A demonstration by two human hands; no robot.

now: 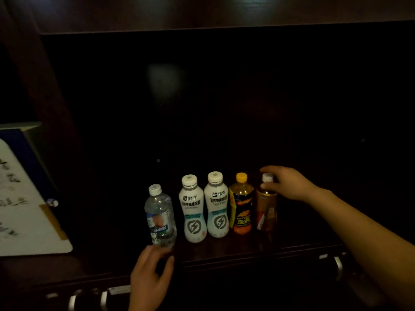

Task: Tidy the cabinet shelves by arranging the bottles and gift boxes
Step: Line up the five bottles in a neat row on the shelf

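Several bottles stand in a row on the dark cabinet shelf (224, 254). At the left end is a clear water bottle (160, 215), tilted slightly; my left hand (150, 274) grips its base from below. Right of it stand two white drink bottles (192, 209) (217, 206) and an orange bottle with a yellow cap (241, 204). At the right end a brown bottle with a white cap (267, 207) stands upright; my right hand (289, 184) pinches its neck just under the cap.
A white and blue gift box (24, 198) with handwriting on it leans in the neighbouring compartment at the left. A dark wooden divider (56, 108) separates it from the bottles. Metal handles (336, 265) show below the shelf front. The shelf's back is very dark.
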